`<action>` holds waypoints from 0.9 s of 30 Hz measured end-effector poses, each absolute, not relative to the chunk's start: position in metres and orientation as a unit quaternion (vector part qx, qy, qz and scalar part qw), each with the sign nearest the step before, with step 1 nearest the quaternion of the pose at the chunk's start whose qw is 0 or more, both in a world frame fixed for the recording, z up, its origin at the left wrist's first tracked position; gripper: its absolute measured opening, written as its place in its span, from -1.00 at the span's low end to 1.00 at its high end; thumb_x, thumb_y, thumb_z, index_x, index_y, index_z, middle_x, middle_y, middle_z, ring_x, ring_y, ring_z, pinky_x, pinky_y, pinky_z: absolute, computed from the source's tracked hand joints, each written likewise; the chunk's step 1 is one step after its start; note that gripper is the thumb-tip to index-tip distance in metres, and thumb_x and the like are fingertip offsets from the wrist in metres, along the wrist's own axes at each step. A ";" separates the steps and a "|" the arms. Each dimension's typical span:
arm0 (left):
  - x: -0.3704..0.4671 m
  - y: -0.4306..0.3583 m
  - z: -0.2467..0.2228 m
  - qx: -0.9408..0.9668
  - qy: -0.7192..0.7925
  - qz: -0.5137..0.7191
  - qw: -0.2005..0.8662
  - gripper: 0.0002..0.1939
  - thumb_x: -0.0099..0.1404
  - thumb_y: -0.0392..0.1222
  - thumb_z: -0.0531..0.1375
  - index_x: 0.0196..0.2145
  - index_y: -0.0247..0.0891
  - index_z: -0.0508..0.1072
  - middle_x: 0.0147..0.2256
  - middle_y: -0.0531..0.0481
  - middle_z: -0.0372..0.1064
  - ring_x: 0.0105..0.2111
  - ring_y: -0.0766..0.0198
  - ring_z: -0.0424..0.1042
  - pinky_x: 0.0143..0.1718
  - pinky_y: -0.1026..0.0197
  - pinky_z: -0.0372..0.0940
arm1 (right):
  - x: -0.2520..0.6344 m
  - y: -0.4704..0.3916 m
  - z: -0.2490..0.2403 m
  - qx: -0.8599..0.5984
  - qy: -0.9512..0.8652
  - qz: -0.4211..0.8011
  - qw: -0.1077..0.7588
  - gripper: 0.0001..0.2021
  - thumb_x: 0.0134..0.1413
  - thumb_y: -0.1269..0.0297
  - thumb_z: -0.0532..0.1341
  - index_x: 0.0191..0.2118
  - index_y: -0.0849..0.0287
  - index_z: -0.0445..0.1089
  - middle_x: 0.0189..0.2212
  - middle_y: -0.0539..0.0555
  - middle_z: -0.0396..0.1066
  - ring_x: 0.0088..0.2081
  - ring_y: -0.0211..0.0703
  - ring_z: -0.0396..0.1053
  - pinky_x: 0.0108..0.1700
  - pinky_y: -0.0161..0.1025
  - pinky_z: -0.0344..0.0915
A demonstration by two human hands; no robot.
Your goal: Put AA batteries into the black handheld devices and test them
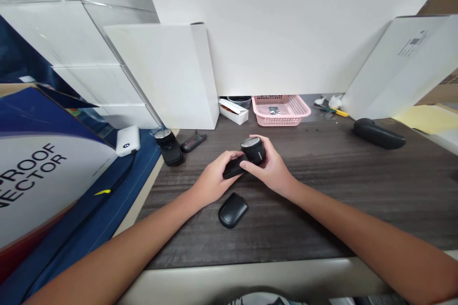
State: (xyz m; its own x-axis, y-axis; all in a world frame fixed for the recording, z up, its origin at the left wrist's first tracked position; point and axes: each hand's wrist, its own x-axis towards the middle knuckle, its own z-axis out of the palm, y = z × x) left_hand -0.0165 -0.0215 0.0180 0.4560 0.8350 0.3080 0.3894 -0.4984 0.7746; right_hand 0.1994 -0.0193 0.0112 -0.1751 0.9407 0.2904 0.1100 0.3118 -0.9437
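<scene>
Both hands hold a black fabric shaver (254,151) with a round metal mesh head facing up, just above the dark table. My left hand (213,175) is closed round its lower, flat end. Around the head side, my right hand (272,167) is closed, its thumb lying across the front. Nearer to me, a black rounded cover (233,210) lies on the table below the left hand. A second black fabric shaver (169,147) rests at the table's left edge, with a small dark flat piece (193,141) beside it.
A pink basket (279,120) and a small white box (234,112) stand at the back. A yellow-handled tool (336,111) and a black case (378,134) lie to the right. White boxes (168,76) flank the table (322,209); a white power bank (128,141) is at left.
</scene>
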 end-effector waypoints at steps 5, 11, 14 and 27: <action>-0.013 -0.026 0.018 0.766 0.413 0.340 0.355 -0.53 0.49 0.02 0.24 0.25 -0.11 0.31 0.09 -0.11 0.46 0.08 0.03 0.48 0.14 0.08 0.29 | 0.194 -0.013 0.001 -0.329 -0.569 0.538 0.528 0.08 -0.03 0.16 0.56 0.48 -0.07 -0.07 0.22 0.18 0.42 0.18 0.07 0.47 0.24 0.03 0.42; -0.015 -0.027 0.020 0.786 0.390 0.338 0.340 -0.51 0.49 0.02 0.23 0.27 -0.12 0.27 0.13 -0.13 0.40 0.10 0.04 0.43 0.11 0.10 0.28 | 0.195 -0.004 -0.003 -0.318 -0.516 0.597 0.526 -0.56 0.06 0.08 0.50 -0.01 0.10 0.44 -0.04 0.09 0.57 0.03 -0.02 0.54 0.19 -0.06 0.45; -0.016 -0.024 0.017 0.780 0.384 0.349 0.350 -0.47 0.52 0.03 0.18 0.33 -0.14 0.21 0.09 -0.16 0.36 0.01 0.10 0.40 0.01 0.12 0.30 | 0.203 0.004 0.000 -0.338 -0.476 0.606 0.541 -0.57 0.14 -0.04 0.42 -0.01 0.09 0.43 -0.14 0.07 0.56 -0.11 -0.04 0.58 0.02 -0.08 0.52; -0.019 -0.013 0.009 0.724 0.428 0.405 0.358 -0.50 0.52 0.04 0.18 0.28 -0.20 0.21 0.07 -0.16 0.31 0.04 0.14 0.35 0.03 0.14 0.28 | 0.212 0.007 0.005 -0.371 -0.472 0.649 0.467 -0.44 0.32 -0.28 0.15 0.02 0.16 0.45 -0.39 0.07 0.45 -0.52 -0.20 0.34 -0.60 -0.29 0.24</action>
